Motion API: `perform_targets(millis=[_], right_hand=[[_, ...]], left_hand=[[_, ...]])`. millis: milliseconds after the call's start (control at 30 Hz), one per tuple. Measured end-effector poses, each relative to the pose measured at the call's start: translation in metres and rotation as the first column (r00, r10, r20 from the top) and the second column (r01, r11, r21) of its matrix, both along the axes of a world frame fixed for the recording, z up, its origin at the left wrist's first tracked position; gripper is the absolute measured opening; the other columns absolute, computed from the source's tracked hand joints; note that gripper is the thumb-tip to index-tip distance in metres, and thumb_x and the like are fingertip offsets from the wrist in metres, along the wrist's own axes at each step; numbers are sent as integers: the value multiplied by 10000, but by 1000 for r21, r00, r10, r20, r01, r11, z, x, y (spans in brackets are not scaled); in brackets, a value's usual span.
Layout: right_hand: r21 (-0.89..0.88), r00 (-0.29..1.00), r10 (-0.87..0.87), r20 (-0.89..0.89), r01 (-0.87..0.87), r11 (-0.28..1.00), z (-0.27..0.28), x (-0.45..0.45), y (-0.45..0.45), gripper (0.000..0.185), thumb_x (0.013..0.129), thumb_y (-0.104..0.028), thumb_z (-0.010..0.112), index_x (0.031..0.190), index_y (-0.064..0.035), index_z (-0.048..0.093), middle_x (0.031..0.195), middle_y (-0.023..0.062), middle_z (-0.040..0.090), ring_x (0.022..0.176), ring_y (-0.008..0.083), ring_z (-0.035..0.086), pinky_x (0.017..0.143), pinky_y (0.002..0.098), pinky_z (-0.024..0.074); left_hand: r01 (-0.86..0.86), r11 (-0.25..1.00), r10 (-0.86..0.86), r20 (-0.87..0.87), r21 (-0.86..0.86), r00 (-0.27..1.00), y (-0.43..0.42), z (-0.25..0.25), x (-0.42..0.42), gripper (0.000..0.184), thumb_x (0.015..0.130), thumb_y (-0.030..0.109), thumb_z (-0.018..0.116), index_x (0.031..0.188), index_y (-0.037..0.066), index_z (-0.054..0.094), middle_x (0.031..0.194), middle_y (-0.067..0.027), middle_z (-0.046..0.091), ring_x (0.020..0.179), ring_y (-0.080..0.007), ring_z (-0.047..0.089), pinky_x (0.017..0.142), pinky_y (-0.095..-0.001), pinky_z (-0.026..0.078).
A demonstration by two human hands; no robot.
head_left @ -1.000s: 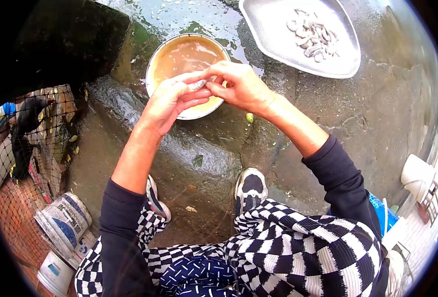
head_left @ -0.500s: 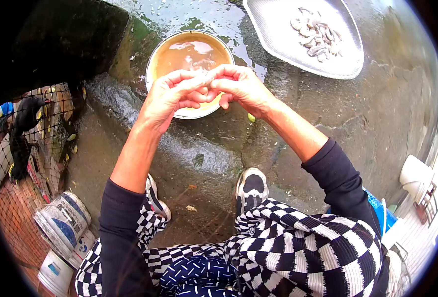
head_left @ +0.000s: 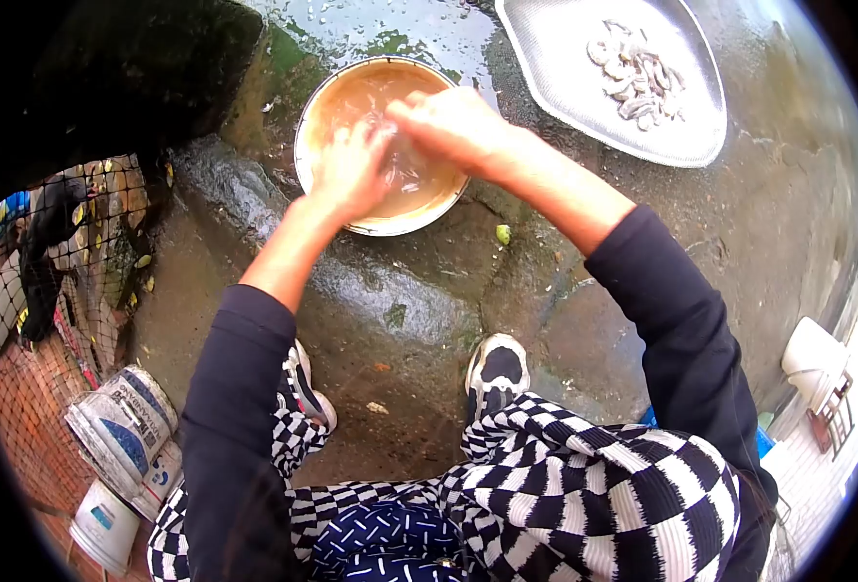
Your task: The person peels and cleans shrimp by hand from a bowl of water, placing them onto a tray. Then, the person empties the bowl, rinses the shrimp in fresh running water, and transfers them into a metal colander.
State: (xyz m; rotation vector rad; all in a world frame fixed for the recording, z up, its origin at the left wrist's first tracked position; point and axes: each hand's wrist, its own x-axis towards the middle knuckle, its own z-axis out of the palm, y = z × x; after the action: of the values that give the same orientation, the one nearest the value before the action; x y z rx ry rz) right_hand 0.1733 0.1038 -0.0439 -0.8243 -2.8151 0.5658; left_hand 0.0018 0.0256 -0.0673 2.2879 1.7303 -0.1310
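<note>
A round basin [head_left: 302, 179] with a pale rim holds cloudy brownish water, its surface rippled. My left hand [head_left: 353, 175] is over the near left part of the basin, back upward, fingers apart and smeared by motion; I see nothing held in it. From the right, my right hand [head_left: 456, 124] reaches over the basin with its fingers curled together, their tips near the left fingertips. Whatever those fingers may hold is too blurred to make out. To the right, a white mesh basket [head_left: 565, 92] carries a small pile of peeled-looking grey shrimp [head_left: 639, 82].
Wet, uneven stone ground [head_left: 400, 310] surrounds my shoes [head_left: 497, 373]. A small green piece [head_left: 503, 234] lies near the basin. Stacked white buckets [head_left: 123, 422] and black netting [head_left: 60, 262] are at left, a dark block [head_left: 147, 68] at upper left, a white container [head_left: 812, 359] at right.
My hands were together above the basin's near side, fingers pinched. They have moved forward and down over the water and slightly apart, and the left fingers have spread.
</note>
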Motion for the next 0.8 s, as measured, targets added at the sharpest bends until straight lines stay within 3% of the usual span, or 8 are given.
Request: perform_targets(millis=[267,333,400,467,600,667,733,800], right_hand=[[76,984,98,147,-110,991,-34,-11,-4,102,717,-149,557,737,-97,643,648,88,644,595,235,655,471,356,514],[246,979,180,-94,-152,957,-38,-11,-7,87,697,-134,565,711,-105,646,647,78,647,590,220,653,477,359,515],[49,964,197,177,-209,977,-31,-19,-23,69,692,-139,579,714,-111,638,661,67,648,593,226,649,504,362,525],[-57,968,168,186,-160,986,-28,-11,-20,93,728,-143,553,732,-92,631,679,88,644,629,241,653,524,367,525],[-93,987,19,-156,-34,995,5,-1,-14,160,733,-126,555,878,-80,507,711,93,590,631,258,622,512,360,483],[-92,992,49,-117,-60,994,9,3,-16,155,721,-105,569,861,-80,509,704,98,578,639,264,613,524,357,486],[-128,993,-13,-118,-2,992,25,9,-13,144,724,-89,570,856,-79,513,704,96,580,643,258,615,537,355,490],[-91,957,-136,-256,116,989,27,20,-12,104,757,-58,564,852,-79,527,740,77,609,656,222,623,583,340,511]], left_hand=[[73,984,-47,160,-160,986,13,7,-24,307,761,34,488,1054,50,577,951,-212,591,896,-385,570,761,-447,464],[26,962,-17,35,-272,999,15,9,-17,273,757,29,490,1014,31,582,929,-221,595,860,-391,580,739,-444,468],[69,988,-38,213,-138,976,3,7,-11,211,755,23,492,935,24,602,854,-224,618,808,-379,605,704,-431,479],[113,934,-40,217,-339,975,9,14,-18,220,780,30,486,947,49,629,843,-210,631,809,-359,617,715,-424,482],[-25,986,71,278,-167,958,11,23,-32,217,800,23,533,981,47,649,805,-165,657,726,-265,649,670,-364,503],[-246,813,503,423,-528,754,13,25,-32,181,814,54,579,972,-6,643,772,-100,666,709,-165,651,620,-311,506],[-295,762,578,402,-576,710,13,33,-35,185,837,95,605,968,-33,636,801,-55,657,723,-115,641,593,-253,506],[-304,606,795,554,-735,247,9,41,-39,189,837,101,620,993,-5,632,839,-63,655,727,-122,643,592,-220,511]])
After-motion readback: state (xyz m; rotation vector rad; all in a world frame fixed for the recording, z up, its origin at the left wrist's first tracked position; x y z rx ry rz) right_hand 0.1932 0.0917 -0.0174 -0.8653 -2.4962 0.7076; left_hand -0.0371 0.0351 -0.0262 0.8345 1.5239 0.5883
